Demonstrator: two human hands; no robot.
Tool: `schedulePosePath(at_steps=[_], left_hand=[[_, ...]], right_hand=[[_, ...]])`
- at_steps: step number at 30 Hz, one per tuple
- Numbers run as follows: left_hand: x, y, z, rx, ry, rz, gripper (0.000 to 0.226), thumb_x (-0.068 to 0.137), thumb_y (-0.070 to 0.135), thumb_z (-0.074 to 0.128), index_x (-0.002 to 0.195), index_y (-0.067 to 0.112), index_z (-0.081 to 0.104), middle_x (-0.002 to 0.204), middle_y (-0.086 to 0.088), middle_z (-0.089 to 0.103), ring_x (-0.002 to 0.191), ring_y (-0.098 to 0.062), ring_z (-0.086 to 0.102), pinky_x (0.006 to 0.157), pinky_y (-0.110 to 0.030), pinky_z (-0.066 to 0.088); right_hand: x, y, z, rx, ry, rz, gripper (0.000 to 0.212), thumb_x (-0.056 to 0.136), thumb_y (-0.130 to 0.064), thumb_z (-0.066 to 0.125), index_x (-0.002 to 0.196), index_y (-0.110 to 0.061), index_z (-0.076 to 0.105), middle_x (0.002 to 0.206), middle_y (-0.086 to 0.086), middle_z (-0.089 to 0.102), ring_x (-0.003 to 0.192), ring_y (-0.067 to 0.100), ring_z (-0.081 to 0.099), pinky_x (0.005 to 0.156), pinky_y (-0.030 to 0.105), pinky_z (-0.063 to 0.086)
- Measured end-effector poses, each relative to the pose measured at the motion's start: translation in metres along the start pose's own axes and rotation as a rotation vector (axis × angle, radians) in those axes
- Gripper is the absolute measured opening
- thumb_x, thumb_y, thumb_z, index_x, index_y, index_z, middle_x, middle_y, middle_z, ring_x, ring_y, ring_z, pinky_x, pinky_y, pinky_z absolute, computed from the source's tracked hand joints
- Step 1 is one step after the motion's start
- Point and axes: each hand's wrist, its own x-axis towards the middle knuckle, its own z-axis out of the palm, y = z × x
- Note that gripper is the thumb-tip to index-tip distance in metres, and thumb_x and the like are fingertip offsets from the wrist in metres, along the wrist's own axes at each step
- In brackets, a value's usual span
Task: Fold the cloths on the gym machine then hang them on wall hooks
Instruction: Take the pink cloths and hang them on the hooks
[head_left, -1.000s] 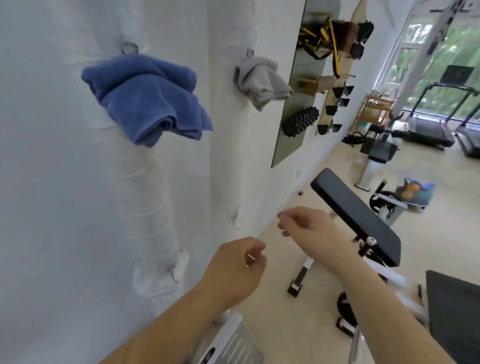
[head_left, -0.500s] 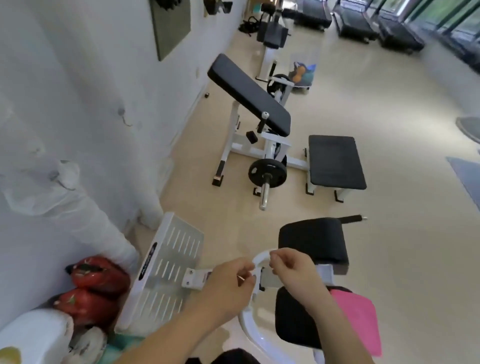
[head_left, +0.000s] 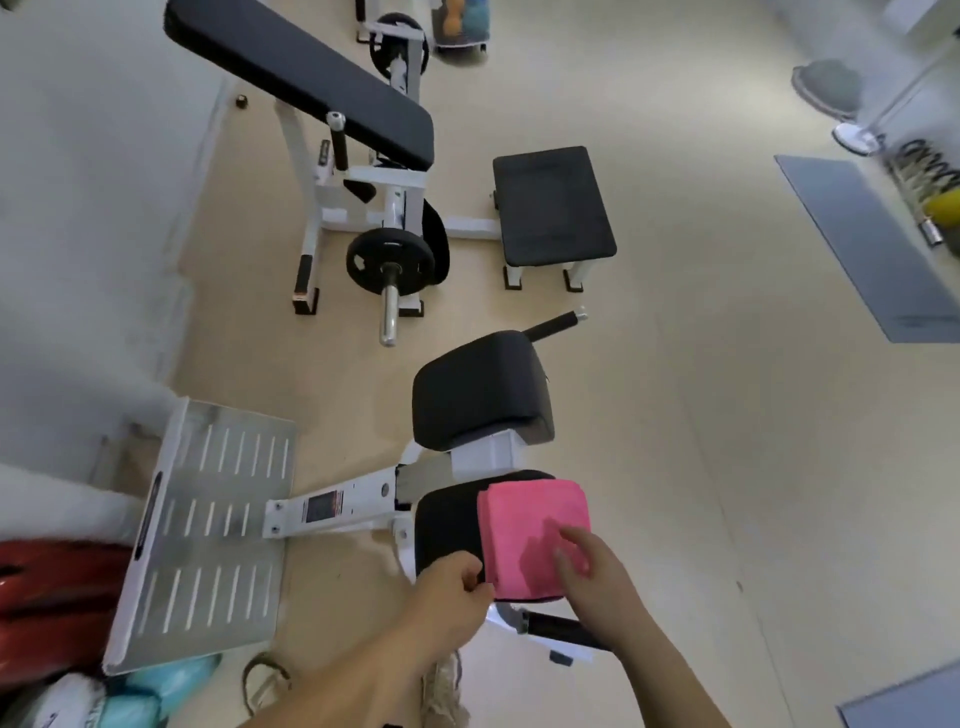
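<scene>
Looking down on a white-framed gym machine (head_left: 363, 501) standing on a beige floor (head_left: 727, 467). On its lower black seat pad (head_left: 447, 525), toward the right side, a pink cloth (head_left: 530, 525), folded into a neat square and lying flat. At the cloth's near left corner, the left hand (head_left: 452, 587), curled and pinching the edge. Over the near right part, the right hand (head_left: 597, 577), released, with fairly straight fingers laid on the fabric, a little blurred. Just beyond the seat, a second black pad (head_left: 483, 389); to the left, a slotted metal footplate (head_left: 208, 519). Farther off, a slanted bench (head_left: 311, 78) with a weight plate (head_left: 389, 254) and a flat black stool pad (head_left: 553, 202). By the right edge, a grey mat (head_left: 872, 244).
</scene>
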Motion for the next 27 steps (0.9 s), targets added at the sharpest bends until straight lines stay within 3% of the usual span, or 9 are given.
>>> schedulePosePath(at_steps=[3, 5, 9, 12, 14, 18, 21, 24, 27], left_hand=[[0.018, 0.008, 0.022, -0.070, 0.030, -0.008, 0.012, 0.094, 0.023, 0.060, 0.102, 0.023, 0.068, 0.100, 0.006, 0.073, 0.098, -0.017, 0.068, 0.091, -0.036, 0.057], [0.024, 0.013, 0.030, -0.097, 0.056, -0.033, 0.010, 0.095, 0.023, 0.061, 0.102, 0.020, 0.067, 0.099, 0.000, 0.072, 0.098, -0.021, 0.069, 0.090, -0.039, 0.057], [0.032, 0.016, 0.038, -0.186, 0.121, -0.131, 0.018, 0.089, 0.027, 0.074, 0.104, 0.019, 0.066, 0.100, -0.001, 0.070, 0.094, -0.019, 0.069, 0.089, -0.040, 0.059], [0.033, 0.021, 0.036, -0.344, 0.105, -0.258, 0.026, 0.086, 0.024, 0.080, 0.105, 0.016, 0.065, 0.102, -0.006, 0.070, 0.083, -0.022, 0.070, 0.072, -0.035, 0.063], [0.033, 0.024, 0.036, -0.499, 0.086, -0.355, 0.027, 0.083, 0.022, 0.083, 0.102, 0.012, 0.067, 0.098, -0.010, 0.072, 0.072, -0.022, 0.068, 0.064, -0.032, 0.061], [0.029, 0.040, 0.035, -0.783, 0.029, -0.428, 0.034, 0.080, 0.014, 0.083, 0.107, 0.000, 0.069, 0.082, -0.015, 0.070, 0.065, -0.023, 0.065, 0.059, -0.031, 0.056], [0.019, 0.061, 0.031, -0.792, 0.002, -0.324, 0.028, 0.083, 0.019, 0.077, 0.108, 0.008, 0.070, 0.099, -0.013, 0.070, 0.086, -0.025, 0.066, 0.072, -0.034, 0.058], [-0.002, 0.090, 0.020, -0.687, 0.008, -0.132, 0.025, 0.077, 0.025, 0.072, 0.101, 0.019, 0.073, 0.110, -0.006, 0.072, 0.106, -0.026, 0.066, 0.094, -0.042, 0.058], [-0.029, 0.109, 0.003, -0.515, 0.094, 0.084, 0.010, 0.078, 0.024, 0.067, 0.086, 0.018, 0.067, 0.085, 0.003, 0.070, 0.081, -0.019, 0.066, 0.075, -0.033, 0.057]], right_hand=[[0.018, 0.022, 0.004, -0.013, -0.070, 0.012, 0.043, 0.104, -0.032, 0.054, 0.147, -0.027, 0.051, 0.149, -0.002, 0.051, 0.135, 0.019, 0.051, 0.113, 0.034, 0.041], [0.025, 0.036, 0.006, 0.014, -0.014, 0.047, 0.045, 0.101, -0.029, 0.058, 0.145, -0.023, 0.053, 0.146, 0.001, 0.054, 0.132, 0.021, 0.053, 0.111, 0.037, 0.044], [0.029, 0.053, 0.007, 0.124, 0.100, 0.211, 0.040, 0.098, -0.032, 0.061, 0.134, -0.014, 0.060, 0.125, 0.005, 0.068, 0.107, 0.021, 0.063, 0.088, 0.033, 0.049], [0.031, 0.061, 0.006, 0.228, 0.082, 0.288, 0.030, 0.093, -0.037, 0.064, 0.109, -0.013, 0.069, 0.102, 0.003, 0.073, 0.093, 0.029, 0.069, 0.085, 0.047, 0.059], [0.030, 0.063, 0.001, 0.328, 0.097, 0.305, 0.023, 0.093, -0.031, 0.067, 0.094, -0.008, 0.073, 0.091, 0.008, 0.075, 0.087, 0.033, 0.071, 0.083, 0.052, 0.062], [0.028, 0.058, -0.016, 0.506, 0.039, 0.397, 0.023, 0.090, -0.030, 0.076, 0.097, -0.009, 0.075, 0.086, 0.009, 0.077, 0.077, 0.028, 0.070, 0.081, 0.050, 0.063], [0.019, 0.049, -0.031, 0.538, 0.030, 0.395, 0.025, 0.088, -0.026, 0.078, 0.099, -0.004, 0.073, 0.085, 0.011, 0.073, 0.069, 0.027, 0.064, 0.076, 0.046, 0.061], [0.003, 0.032, -0.046, 0.426, 0.115, 0.264, 0.042, 0.083, -0.022, 0.082, 0.119, -0.011, 0.063, 0.102, 0.011, 0.069, 0.085, 0.024, 0.067, 0.077, 0.039, 0.057], [-0.017, 0.006, -0.061, 0.354, 0.214, -0.007, 0.070, 0.079, -0.015, 0.085, 0.139, -0.028, 0.051, 0.129, -0.001, 0.057, 0.112, 0.013, 0.060, 0.090, 0.033, 0.049]])
